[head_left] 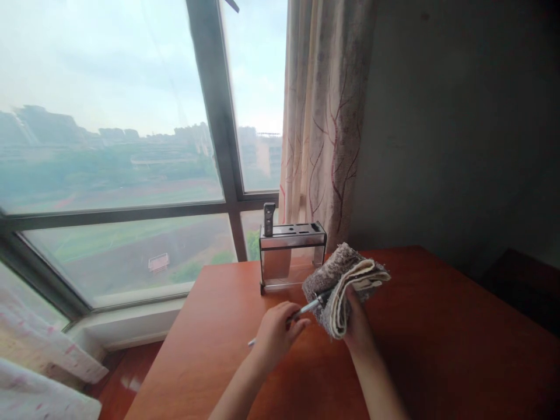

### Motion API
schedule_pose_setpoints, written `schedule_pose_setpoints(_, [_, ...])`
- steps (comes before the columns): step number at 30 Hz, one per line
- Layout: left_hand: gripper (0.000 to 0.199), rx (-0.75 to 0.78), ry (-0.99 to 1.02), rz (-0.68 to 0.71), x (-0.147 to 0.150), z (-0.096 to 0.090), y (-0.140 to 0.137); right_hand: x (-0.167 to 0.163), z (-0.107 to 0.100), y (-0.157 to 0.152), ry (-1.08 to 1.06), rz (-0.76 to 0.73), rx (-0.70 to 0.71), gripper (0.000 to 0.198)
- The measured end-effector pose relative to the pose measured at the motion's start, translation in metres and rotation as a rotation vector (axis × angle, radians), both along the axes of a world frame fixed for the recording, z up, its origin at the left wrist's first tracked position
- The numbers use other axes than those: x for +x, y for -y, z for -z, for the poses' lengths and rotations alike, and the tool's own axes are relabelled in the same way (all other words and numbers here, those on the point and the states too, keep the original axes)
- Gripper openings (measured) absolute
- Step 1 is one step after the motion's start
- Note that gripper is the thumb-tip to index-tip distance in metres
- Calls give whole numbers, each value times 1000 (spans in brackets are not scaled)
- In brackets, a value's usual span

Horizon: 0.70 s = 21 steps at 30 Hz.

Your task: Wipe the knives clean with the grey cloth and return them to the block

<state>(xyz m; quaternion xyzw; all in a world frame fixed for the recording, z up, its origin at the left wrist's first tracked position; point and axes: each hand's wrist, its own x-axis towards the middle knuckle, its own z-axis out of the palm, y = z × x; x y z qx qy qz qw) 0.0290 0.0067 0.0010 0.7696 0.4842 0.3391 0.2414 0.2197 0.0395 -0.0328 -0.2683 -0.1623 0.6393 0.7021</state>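
Note:
My left hand [280,332] is closed round the thin metal rod of a sharpening steel [308,306]. Its tip points down to the left, and its dark handle end goes into the folds of a grey cloth [335,271] with a cream underside. Gripping that folded cloth from the right is my right hand [357,321], its fingers partly hidden behind and inside the folds. Both hands are held above the table. Just beyond them stands a clear-sided knife block [293,238] with a dark slotted top. A single knife handle [268,219] sticks up from its left end.
The reddish-brown wooden table [210,326] has its left edge near the window sill [131,324]. A large window [109,169] fills the left side. A patterned curtain [328,116] hangs behind the knife block, beside a dark wall [450,128].

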Motion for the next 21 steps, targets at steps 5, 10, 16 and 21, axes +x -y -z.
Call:
schedule_pose_setpoints(5, [24, 234, -225, -67, -8, -2, 0, -4, -4, -2, 4, 37, -35, 43])
schedule_pose_setpoints(10, [25, 170, -185, 8, -9, -7, 2, -2, -3, 0, 11, 37, -42, 41])
schedule_pose_setpoints(16, [33, -126, 83, 168, -3, -7, 2, 4, -3, 2, -23, 35, 2, 40])
schedule_pose_setpoints(21, [31, -117, 58, 132, -2, -4, 1, 4, -7, 6, 41, 35, 18, 38])
